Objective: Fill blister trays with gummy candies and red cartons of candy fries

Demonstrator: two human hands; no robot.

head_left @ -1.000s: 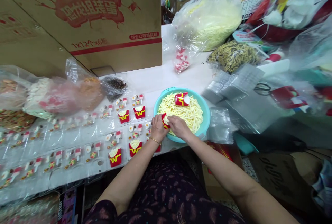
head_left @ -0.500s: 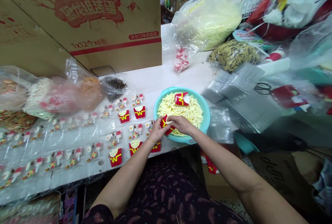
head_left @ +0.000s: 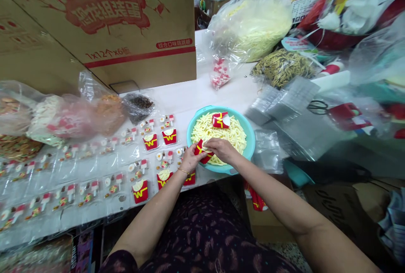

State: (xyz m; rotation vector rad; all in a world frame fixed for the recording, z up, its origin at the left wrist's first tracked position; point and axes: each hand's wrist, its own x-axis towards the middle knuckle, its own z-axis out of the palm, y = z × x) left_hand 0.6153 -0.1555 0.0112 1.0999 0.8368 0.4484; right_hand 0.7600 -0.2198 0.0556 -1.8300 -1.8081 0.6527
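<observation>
A red fry carton (head_left: pixel 198 148) with a yellow W is gripped in my left hand (head_left: pixel 190 160), tilted over the near side of a turquoise basin (head_left: pixel 252 150). My right hand (head_left: pixel 222 150) has its fingers closed at the carton's mouth, pinching pale fries that show between them. Many more pale yellow fries (head_left: pixel 236 136) fill the basin. Lying on top of them is another red carton (head_left: pixel 220 120). Left of the basin, filled cartons (head_left: pixel 140 191) rest on clear packs that hold small food-shaped miniatures (head_left: pixel 164 160).
A large cardboard box (head_left: pixel 142 62) stands at the back left. Bags of small pieces (head_left: pixel 109 112) lie before it. Behind the basin sits a big bag of fries (head_left: pixel 256 32). To the right are clear plastic sleeves (head_left: pixel 268 150), stacked clear sheets (head_left: pixel 303 125) and scissors (head_left: pixel 317 107).
My right fingers have shifted slightly at the carton's mouth. The left hand keeps its hold on the carton, and the view has moved a little.
</observation>
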